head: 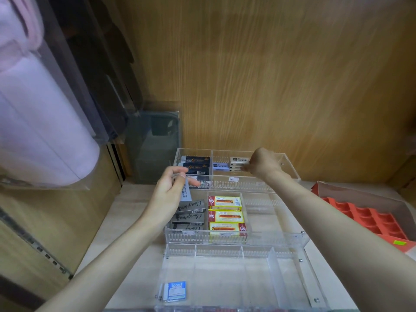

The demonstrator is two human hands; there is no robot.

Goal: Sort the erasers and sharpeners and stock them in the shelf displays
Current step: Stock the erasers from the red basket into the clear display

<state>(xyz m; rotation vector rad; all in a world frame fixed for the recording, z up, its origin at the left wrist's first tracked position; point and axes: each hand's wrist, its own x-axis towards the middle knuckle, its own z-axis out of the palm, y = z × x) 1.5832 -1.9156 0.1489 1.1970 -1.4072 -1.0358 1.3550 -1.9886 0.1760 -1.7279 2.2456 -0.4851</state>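
Observation:
A clear acrylic tiered display (234, 238) stands on the shelf. Its back tier holds dark blue erasers (195, 164) on the left and white and lilac erasers (227, 165) in the middle. The middle tier holds grey erasers (191, 212) and yellow boxed erasers (226, 216). A blue-labelled eraser (175, 291) lies alone in the front tier. My left hand (167, 194) pinches a lilac-sleeved eraser (186, 192) above the grey ones. My right hand (262, 164) reaches into the back tier and grips a white eraser (239, 160) on the stack.
A red compartment tray (369, 219) lies in a box at the right. Clear bins with pink and dark goods (45, 131) hang on the left wall. A wooden back panel (270, 86) closes the shelf behind the display.

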